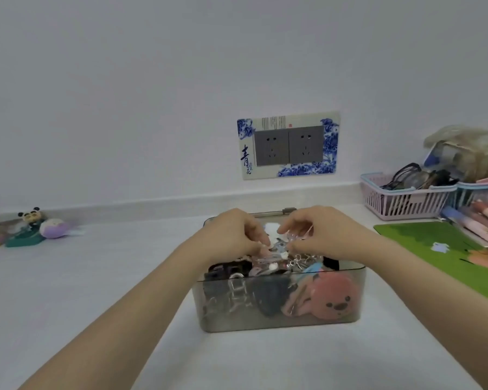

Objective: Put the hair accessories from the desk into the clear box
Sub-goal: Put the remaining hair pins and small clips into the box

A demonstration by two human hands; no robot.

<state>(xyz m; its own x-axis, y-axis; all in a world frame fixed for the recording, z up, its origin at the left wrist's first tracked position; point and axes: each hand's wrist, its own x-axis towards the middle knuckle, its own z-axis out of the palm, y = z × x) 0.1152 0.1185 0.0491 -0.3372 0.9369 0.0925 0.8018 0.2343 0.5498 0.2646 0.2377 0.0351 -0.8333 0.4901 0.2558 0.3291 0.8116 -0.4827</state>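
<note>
Clear box (pixel 279 319) on white desk (pixel 82 291), heaped with hair accessories (pixel 273 266), left hand (pixel 234 235) and right hand (pixel 321 232) above it, fingers curled pinching small clips from the heap, pink basket (pixel 400 201) at right

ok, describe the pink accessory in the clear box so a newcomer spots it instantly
Start at the double wall socket; straight below it on the desk stands the clear box. Inside, against its front wall at the right end, lies the pink accessory: round, with a dark-dotted cartoon face, unlike the dark and clear clips beside it.
</note>
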